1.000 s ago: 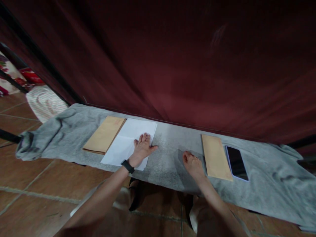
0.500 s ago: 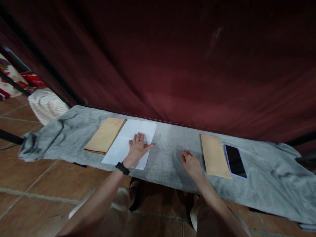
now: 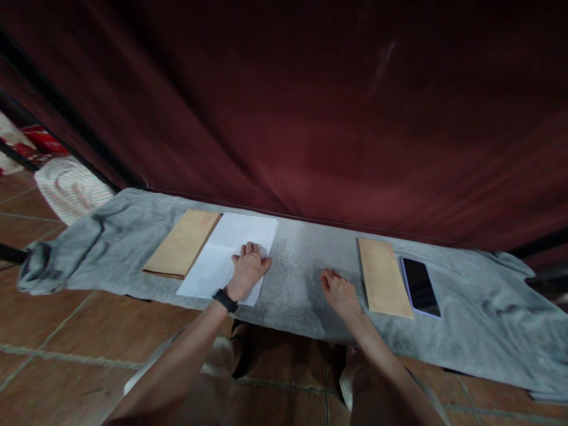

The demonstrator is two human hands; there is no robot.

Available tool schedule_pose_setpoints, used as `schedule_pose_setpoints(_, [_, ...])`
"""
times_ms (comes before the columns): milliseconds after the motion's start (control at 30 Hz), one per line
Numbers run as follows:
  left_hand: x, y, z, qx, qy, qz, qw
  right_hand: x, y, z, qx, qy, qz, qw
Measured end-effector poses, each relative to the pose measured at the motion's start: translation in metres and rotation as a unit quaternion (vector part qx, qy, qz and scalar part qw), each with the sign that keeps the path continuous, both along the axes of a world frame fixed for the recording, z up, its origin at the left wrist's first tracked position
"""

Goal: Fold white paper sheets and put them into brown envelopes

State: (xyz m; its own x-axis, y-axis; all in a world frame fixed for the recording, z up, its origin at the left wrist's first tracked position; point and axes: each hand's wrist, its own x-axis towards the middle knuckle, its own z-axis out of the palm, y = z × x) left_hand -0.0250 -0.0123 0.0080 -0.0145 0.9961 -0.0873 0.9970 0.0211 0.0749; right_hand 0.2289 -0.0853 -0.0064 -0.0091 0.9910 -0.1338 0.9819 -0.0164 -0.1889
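The left hand (image 3: pixel 249 269) lies palm down, thumb splayed and fingers extended, on creased white paper (image 3: pixel 215 257) beside a flat tan paper stack (image 3: pixel 183 241). The right hand (image 3: pixel 341 294), curled over fuzzy grey cloth (image 3: pixel 293 266), nears 1 tan rectangle (image 3: pixel 384 278); I cannot tell whether it encloses anything.

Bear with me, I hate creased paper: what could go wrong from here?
The left hand lies spread on the white sheets, so a sideways slip might skew or crease them. The phone lies close beside a tan envelope, so moving either might nudge the other.
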Motion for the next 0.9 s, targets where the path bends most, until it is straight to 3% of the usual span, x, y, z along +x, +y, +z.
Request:
schedule_pose_setpoints(367, [0.006,-0.006,0.018,0.022,0.014,-0.003,1.000,0.001,0.001,-0.005,0.005,0.005,0.001,1.000])
schedule_pose_setpoints(500, [0.010,-0.010,0.053,0.028,-0.054,0.036,0.997,0.004,0.002,-0.009,0.013,0.041,-0.001,0.999])
schedule_pose_setpoints(600, [0.016,-0.016,0.080,0.087,-0.223,-0.002,0.971,0.008,0.004,-0.013,0.027,0.101,-0.017,0.994])
schedule_pose_setpoints(667, [0.020,-0.020,0.089,0.100,-0.407,-0.004,0.908,0.012,0.006,-0.017,0.050,0.194,-0.042,0.979])
schedule_pose_setpoints(733, [0.025,-0.022,0.093,0.063,-0.590,0.052,0.803,0.014,0.011,-0.021,0.070,0.323,-0.072,0.941])
schedule_pose_setpoints(800, [0.028,-0.023,0.096,-0.018,-0.722,0.115,0.682,0.015,0.017,-0.022,0.070,0.462,-0.119,0.876])
schedule_pose_setpoints(900, [0.026,-0.021,0.100,-0.178,-0.812,0.164,0.532,0.014,0.023,-0.017,0.029,0.643,-0.194,0.740])
